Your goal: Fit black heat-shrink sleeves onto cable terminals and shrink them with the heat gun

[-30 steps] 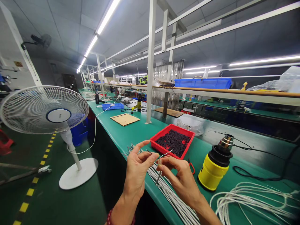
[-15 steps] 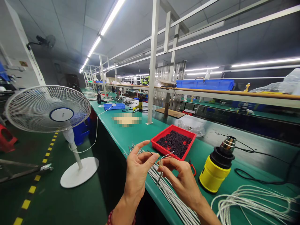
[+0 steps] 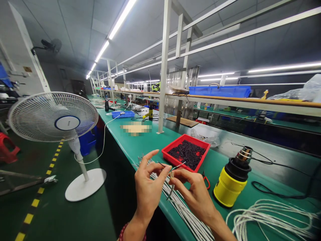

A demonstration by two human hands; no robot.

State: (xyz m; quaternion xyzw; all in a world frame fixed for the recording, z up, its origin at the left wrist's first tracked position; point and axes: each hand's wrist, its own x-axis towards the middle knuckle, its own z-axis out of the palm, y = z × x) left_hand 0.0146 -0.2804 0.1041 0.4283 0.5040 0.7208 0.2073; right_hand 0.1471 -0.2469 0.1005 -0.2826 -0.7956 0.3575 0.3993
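Note:
A grey cable [image 3: 170, 193] with thin split wires at its end is held between my two hands, above the bench edge. My left hand [image 3: 149, 185] pinches the thin wires between thumb and a finger, its index finger raised. My right hand [image 3: 197, 190] grips the cable just beside it, thumb against fingers. Dark and pale wire ends stick out past the fingertips. Below the hands lies a bundle of grey cables [image 3: 187, 216], stretched along the bench edge. Right behind them is a red tray [image 3: 167, 160] of small black pieces [image 3: 187, 152].
A yellow heat gun [image 3: 230, 184] stands upright at the right, near coiled white cable [image 3: 265, 214]. Red-handled cutters [image 3: 206, 181] lie by the tray. A white post [image 3: 164, 67] rises from the green bench [image 3: 150, 142]. A standing fan [image 3: 67, 124] is on the left.
The hands stay nearly in place; the left fingertips have shifted slightly right, close against the right hand. The view has moved a little.

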